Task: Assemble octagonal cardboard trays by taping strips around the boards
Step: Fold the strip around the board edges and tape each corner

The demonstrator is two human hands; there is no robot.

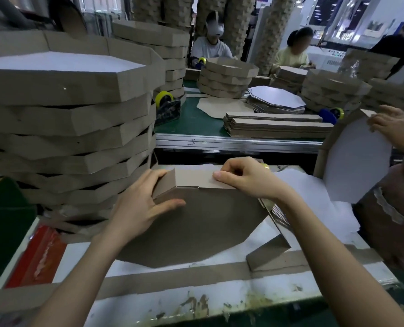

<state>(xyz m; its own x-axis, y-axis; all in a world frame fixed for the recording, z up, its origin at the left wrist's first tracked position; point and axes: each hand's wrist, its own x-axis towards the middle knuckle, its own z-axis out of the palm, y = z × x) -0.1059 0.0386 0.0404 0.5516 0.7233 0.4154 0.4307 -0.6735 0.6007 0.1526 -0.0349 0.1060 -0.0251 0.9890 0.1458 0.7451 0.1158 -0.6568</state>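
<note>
Strip set against the far edge of the octagonal board, centre of frame, on the worktop.

A stack of finished trays filled the left of the frame. The board lay tilted, brown face up, its far edge raised. It appeared light and stiff but liable to crease, so it was best braced flat near an edge. The strip stood upright along that edge, folded at the left corner. It looked thin and springy and was best held close to a fold. The left hand lay spread, fingers against the strip's corner and thumb flat on the board. The right hand was curled, pinching the strip's upper edge.
</note>
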